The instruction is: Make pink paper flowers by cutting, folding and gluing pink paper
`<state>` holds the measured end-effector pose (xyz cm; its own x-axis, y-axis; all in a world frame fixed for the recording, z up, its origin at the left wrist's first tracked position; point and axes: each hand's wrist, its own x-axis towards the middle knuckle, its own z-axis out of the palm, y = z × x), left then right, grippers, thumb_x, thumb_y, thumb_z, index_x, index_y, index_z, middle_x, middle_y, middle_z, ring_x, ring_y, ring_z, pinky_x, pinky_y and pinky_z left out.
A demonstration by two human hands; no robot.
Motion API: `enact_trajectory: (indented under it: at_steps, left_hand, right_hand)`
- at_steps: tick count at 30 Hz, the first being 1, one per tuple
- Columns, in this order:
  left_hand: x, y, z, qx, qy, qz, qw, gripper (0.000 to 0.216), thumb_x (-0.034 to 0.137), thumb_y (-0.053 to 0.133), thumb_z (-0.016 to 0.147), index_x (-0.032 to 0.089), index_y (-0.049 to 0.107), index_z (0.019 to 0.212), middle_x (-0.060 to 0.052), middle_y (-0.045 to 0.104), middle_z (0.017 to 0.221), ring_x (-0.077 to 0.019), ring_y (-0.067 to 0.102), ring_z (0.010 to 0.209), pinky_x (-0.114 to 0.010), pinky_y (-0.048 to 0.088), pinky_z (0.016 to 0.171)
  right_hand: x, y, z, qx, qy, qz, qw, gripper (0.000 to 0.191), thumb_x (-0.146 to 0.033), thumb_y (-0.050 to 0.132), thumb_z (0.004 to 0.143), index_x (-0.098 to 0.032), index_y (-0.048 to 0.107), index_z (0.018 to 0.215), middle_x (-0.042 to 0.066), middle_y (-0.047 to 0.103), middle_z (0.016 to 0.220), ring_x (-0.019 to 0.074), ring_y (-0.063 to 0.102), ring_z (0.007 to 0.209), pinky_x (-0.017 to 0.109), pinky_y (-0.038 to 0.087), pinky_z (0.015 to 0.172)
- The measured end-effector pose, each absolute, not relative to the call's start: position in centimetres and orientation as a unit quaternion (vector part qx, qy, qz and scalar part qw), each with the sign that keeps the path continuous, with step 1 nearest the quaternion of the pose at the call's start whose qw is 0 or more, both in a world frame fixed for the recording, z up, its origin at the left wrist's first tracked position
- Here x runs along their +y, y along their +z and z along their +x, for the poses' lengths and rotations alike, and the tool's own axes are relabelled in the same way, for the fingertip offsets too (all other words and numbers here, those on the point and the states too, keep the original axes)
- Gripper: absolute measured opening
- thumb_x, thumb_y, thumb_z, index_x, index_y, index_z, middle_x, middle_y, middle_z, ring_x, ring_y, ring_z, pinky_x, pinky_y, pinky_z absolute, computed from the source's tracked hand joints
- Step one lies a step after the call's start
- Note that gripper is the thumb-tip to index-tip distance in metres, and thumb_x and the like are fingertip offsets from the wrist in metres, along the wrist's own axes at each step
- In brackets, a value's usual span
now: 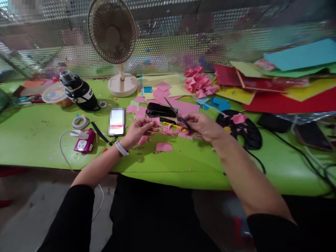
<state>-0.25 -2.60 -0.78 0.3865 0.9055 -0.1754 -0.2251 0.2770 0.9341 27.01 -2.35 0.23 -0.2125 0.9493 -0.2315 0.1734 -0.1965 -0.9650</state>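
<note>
My right hand grips black-handled scissors, whose blades point up and to the left. To their left, my left hand pinches what looks like a small piece of pink paper at the fingertips. Pink paper scraps lie between and below the two hands, with a larger pink piece nearer the table's front. Just behind the hands are a black stapler and a yellow pencil-like stick. A heap of folded pink paper shapes sits farther back.
A phone, a tape roll, a purple power adapter and a black bottle stand or lie left. Behind is a fan. On the right are a black palette-shaped tray, coloured sheets and cables.
</note>
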Motion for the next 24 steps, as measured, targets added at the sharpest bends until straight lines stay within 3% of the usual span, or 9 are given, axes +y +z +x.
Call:
enact_trajectory:
  at_steps: [5, 12, 24]
  left_hand:
    - [-3.1, -0.2, 0.0, 0.39, 0.426, 0.409, 0.706, 0.025, 0.03, 0.077, 0.082, 0.011, 0.064, 0.091, -0.009, 0.077, 0.095, -0.0113, 0.073, 0.077, -0.021, 0.057, 0.067]
    - [-3.4, -0.5, 0.3, 0.391, 0.423, 0.421, 0.701, 0.03, 0.036, 0.076, 0.083, 0.012, 0.063, 0.095, -0.008, 0.076, 0.098, -0.0106, 0.073, 0.076, -0.02, 0.056, 0.066]
    - [-3.7, -1.1, 0.6, 0.379, 0.404, 0.435, 0.71, 0.037, 0.043, 0.078, 0.08, 0.013, 0.062, 0.094, -0.009, 0.076, 0.098, -0.0135, 0.075, 0.082, -0.019, 0.055, 0.065]
  right_hand:
    - [-5.0, -0.9, 23.6, -0.531, 0.614, -0.506, 0.291, 0.053, -0.056, 0.087, 0.059, -0.02, 0.059, 0.087, 0.001, 0.067, 0.074, 0.0119, 0.059, 0.056, 0.025, 0.049, 0.047]
    - [-6.2, -1.2, 22.6, -0.564, 0.615, -0.477, 0.276, 0.049, -0.052, 0.086, 0.063, -0.022, 0.06, 0.091, 0.004, 0.066, 0.087, 0.0182, 0.065, 0.078, 0.034, 0.058, 0.069]
    - [-6.1, -1.6, 22.9, -0.575, 0.608, -0.476, 0.27, 0.046, -0.052, 0.084, 0.065, -0.023, 0.058, 0.091, 0.004, 0.066, 0.087, 0.0205, 0.066, 0.079, 0.035, 0.056, 0.068]
